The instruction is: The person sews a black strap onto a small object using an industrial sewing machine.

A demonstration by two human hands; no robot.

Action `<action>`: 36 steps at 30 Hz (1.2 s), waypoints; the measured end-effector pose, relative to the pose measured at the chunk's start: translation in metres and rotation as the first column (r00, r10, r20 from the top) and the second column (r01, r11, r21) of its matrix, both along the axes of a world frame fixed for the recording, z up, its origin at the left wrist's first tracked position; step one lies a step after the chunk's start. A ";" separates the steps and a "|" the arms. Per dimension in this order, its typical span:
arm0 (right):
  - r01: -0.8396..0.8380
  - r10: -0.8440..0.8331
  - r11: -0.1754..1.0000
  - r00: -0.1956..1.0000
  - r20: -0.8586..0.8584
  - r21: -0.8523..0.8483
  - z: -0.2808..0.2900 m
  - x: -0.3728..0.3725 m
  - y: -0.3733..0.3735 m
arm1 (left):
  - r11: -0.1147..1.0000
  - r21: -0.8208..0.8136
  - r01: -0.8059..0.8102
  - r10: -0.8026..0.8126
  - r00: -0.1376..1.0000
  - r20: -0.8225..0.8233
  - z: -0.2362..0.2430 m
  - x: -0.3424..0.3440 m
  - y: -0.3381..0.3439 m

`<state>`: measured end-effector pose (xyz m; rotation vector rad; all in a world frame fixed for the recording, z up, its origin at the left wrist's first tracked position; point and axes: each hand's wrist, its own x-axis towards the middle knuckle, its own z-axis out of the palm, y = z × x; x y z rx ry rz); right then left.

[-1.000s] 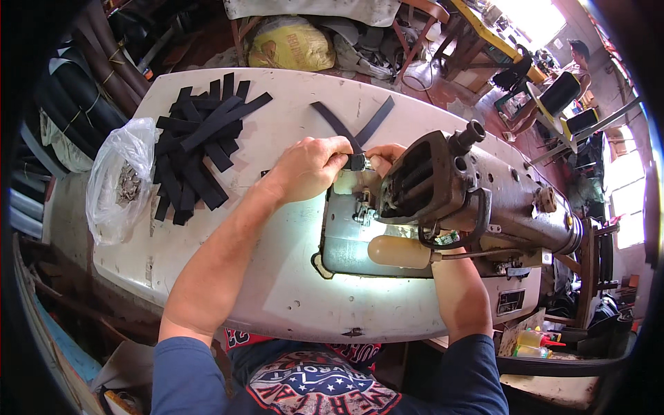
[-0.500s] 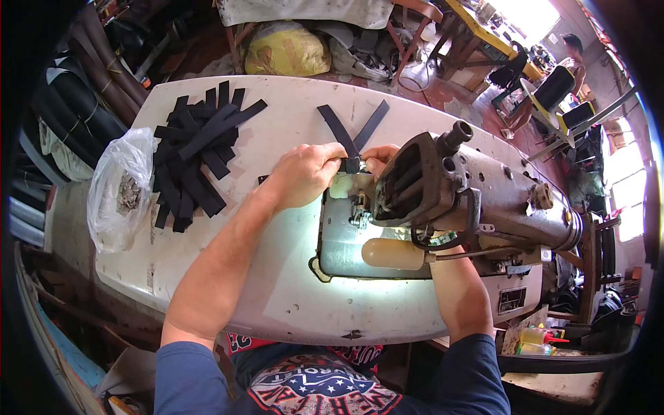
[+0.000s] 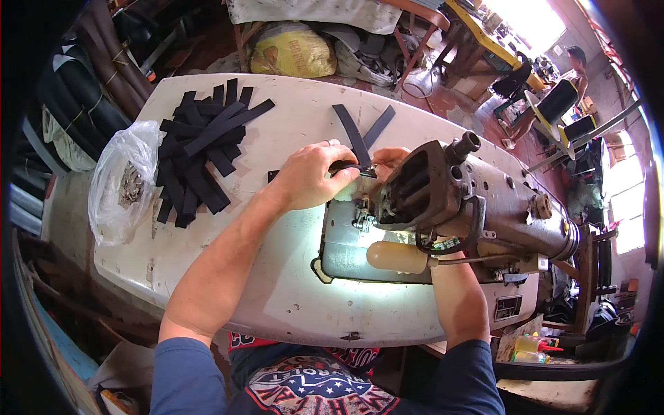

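Note:
Beyond the needle area of a worn sewing machine [image 3: 484, 200], my left hand [image 3: 319, 174] is closed round a black fabric strip [image 3: 342, 166]. The fingertips of my right hand [image 3: 391, 161] pinch at the strip's right end, where a small shiny metal piece [image 3: 373, 168] shows between the hands. My right forearm passes under the machine's arm, which covers part of it. Just past my hands two flat black strips lie in a V, a left one [image 3: 350, 131] and a right one [image 3: 379, 127]. Another dark strip end [image 3: 272, 176] pokes out left of my left hand.
A heap of black strips [image 3: 200, 145] lies on the white table [image 3: 277, 277], left of my hands. Beside it sits a clear plastic bag [image 3: 124, 173] with small metal pieces. A cream-coloured rounded pad [image 3: 396, 256] juts out below the needle. Another person [image 3: 575, 69] is at the far right.
My left hand has turned and shifted slightly right, its fingers now wrapped further over the strip. The strip between my hands lies flatter. The whole view has shifted a little.

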<state>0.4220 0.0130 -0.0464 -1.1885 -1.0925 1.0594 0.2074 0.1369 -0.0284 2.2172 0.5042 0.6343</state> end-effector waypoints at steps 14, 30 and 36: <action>0.037 -0.034 0.998 0.996 -0.080 0.042 -0.022 0.011 0.003 | 0.997 0.055 -0.054 0.050 0.996 0.074 -0.006 0.003 0.002; 0.107 -0.548 0.834 0.281 0.788 0.542 -0.016 0.014 0.025 | 0.902 0.423 -0.083 0.180 0.965 -0.193 -0.004 -0.024 0.020; -0.140 -0.276 0.933 0.311 0.909 0.331 -0.014 0.037 0.028 | 0.853 0.506 -0.129 0.174 0.984 -0.042 -0.005 0.001 0.008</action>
